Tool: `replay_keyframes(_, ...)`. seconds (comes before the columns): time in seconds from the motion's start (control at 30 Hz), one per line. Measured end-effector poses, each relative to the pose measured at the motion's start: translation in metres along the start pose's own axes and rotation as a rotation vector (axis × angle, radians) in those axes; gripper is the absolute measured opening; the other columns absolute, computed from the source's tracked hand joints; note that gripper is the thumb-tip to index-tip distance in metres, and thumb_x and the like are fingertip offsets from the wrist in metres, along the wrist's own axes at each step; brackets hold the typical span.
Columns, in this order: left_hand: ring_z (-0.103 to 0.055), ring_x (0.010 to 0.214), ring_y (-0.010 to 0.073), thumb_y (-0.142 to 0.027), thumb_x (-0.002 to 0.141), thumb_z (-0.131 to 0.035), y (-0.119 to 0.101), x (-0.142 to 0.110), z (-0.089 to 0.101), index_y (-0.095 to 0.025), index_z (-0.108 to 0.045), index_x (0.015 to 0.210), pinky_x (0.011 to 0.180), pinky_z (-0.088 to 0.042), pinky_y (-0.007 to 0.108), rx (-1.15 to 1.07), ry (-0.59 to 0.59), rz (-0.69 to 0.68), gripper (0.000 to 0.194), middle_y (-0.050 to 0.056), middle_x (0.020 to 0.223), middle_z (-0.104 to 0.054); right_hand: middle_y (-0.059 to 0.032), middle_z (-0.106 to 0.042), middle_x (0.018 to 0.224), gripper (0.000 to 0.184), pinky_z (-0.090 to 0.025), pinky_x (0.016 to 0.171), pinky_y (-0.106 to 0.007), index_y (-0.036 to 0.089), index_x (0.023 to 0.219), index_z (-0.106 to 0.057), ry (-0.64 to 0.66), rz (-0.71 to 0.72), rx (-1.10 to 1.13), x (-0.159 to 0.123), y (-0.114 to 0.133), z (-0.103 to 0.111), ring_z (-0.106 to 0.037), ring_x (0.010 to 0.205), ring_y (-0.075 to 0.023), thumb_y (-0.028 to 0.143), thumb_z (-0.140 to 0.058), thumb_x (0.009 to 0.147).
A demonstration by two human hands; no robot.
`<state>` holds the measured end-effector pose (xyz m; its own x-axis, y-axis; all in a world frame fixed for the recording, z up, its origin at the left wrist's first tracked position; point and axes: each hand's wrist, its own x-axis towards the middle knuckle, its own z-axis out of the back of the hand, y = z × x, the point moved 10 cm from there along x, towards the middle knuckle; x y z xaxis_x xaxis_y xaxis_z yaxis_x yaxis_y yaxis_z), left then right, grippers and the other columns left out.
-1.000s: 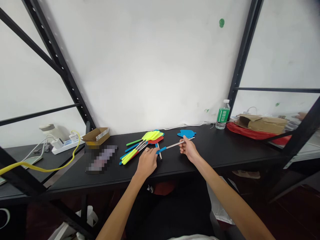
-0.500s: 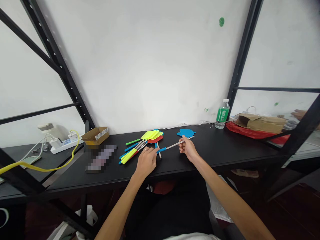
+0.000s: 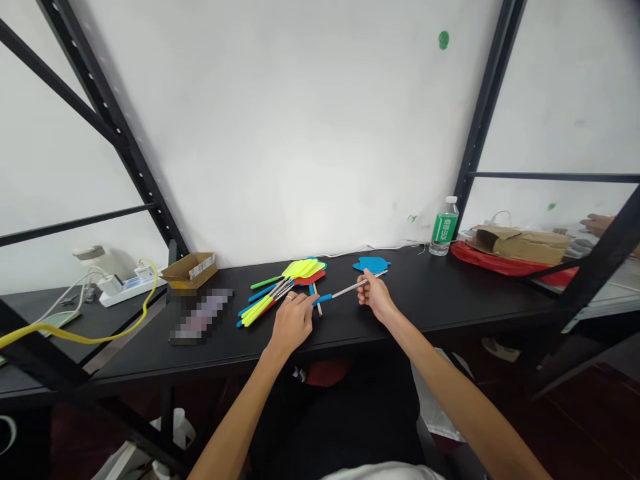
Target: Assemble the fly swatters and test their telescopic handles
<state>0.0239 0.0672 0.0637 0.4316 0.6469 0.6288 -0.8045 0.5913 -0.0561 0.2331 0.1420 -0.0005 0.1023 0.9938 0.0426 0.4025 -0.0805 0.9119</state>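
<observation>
A metal rod with a smooth blue handle is held low above the black table, slanting up and away toward the right. The left hand, back upward and wrist slightly bent, grasps the handle's end with curled fingers; a ring is on one finger. The right hand, thumb uppermost, pinches the thin, shiny rod near its far end, its other fingers folded in. Both forearms reach forward, converging.

Just beyond the right hand lies a flat blue plastic swatter head. Beside the left hand, fly swatters are heaped, with yellow, green, blue and red plastic parts and metal shafts. Farther left sits an open cardboard box; a clear bottle with a green label stands upright near the wall.
</observation>
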Motion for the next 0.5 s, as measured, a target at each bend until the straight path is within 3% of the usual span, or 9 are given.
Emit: replay_keyframes(0.5,-0.054,0.095,0.0236,-0.014,0.096,-0.042,-0.0011,0.0003,0.0030,-0.024,-0.066,0.123,0.089,-0.047,0.040,-0.009,-0.019,-0.001,0.038,0.007,0.099,-0.067,0.0037,-0.051,0.055,0.041,-0.039,0.042,-0.024,0.020,0.074,-0.057,-0.008,-0.009,0.011,0.0019,-0.0018,0.0015,-0.044,0.040,-0.0091,0.060,-0.064,0.078)
